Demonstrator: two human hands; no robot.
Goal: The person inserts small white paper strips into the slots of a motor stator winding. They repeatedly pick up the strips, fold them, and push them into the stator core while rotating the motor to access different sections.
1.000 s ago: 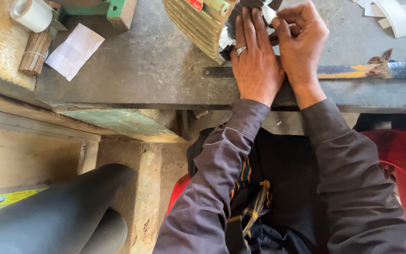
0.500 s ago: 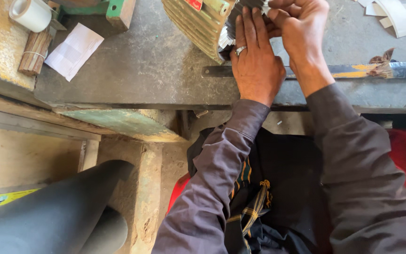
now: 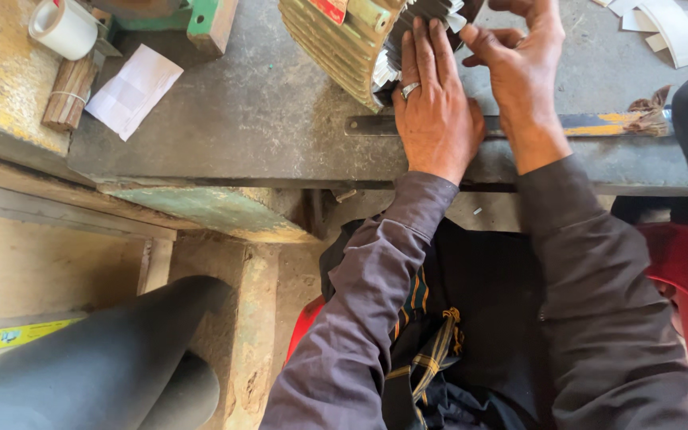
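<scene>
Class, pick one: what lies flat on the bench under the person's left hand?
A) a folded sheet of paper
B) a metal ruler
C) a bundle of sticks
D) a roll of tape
B: the left hand rests across the long metal ruler.

A small red label sits on top of the ribbed green metal casing. A yellow strip label lies at the bottom left, by the black tubes.
</scene>
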